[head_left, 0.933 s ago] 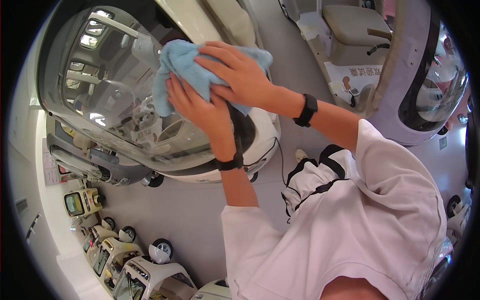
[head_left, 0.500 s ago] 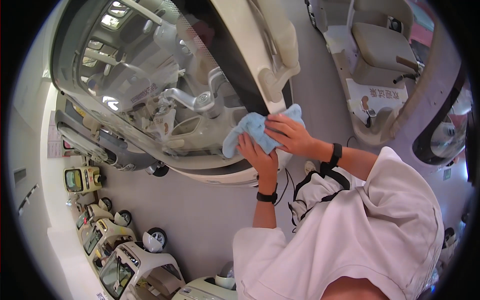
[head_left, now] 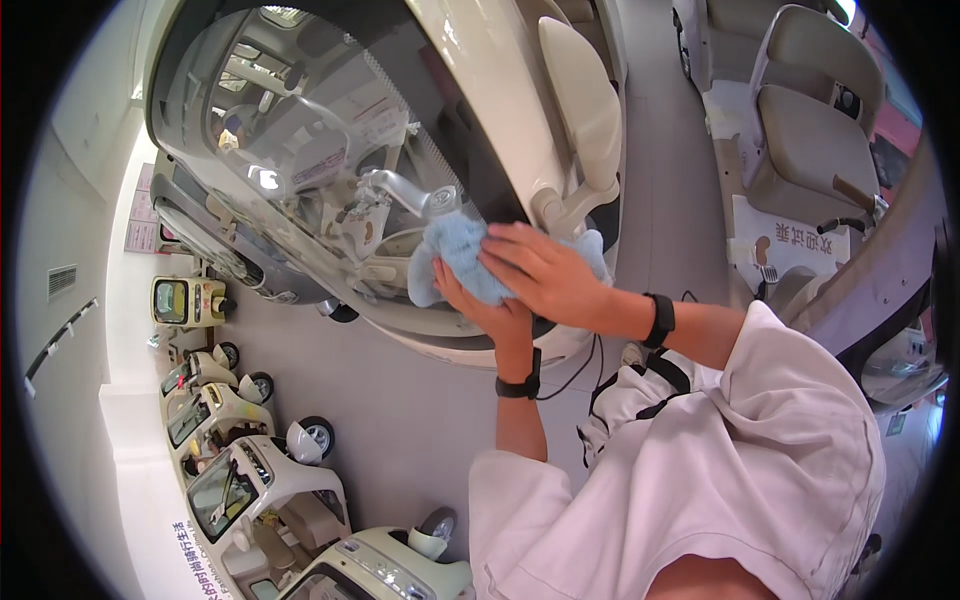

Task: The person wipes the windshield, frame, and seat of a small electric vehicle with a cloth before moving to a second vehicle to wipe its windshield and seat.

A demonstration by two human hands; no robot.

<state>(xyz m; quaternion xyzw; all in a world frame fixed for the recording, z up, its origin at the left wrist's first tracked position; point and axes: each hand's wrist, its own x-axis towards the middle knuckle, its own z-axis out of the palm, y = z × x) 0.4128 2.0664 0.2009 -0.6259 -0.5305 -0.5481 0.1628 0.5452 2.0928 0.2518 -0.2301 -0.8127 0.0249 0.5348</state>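
A crumpled light-blue cloth [head_left: 455,250] lies bunched against the lower part of a small cream vehicle's windshield [head_left: 350,150]. My left hand [head_left: 488,312] grips the cloth's near edge, its fingers pointing up along the fabric. Above and to the right, my right hand [head_left: 545,272] presses on the same cloth, fingers closed over it and pointing left. A corner of the cloth sticks out past the right hand, below the side mirror [head_left: 580,100]. Behind the glass a silver handlebar [head_left: 415,190] shows. Both wrists wear black bands.
Another open vehicle with a grey-beige seat [head_left: 815,130] stands to the right. Several small cream vehicles [head_left: 250,480] line the left wall. A grey vehicle [head_left: 215,235] stands just beyond the windshield. A black cable [head_left: 580,375] hangs near my feet on the grey floor [head_left: 400,400].
Both hands and the cloth have moved left, from the windshield's dark edge onto the glass near the handlebar. The whole view has also shifted slightly.
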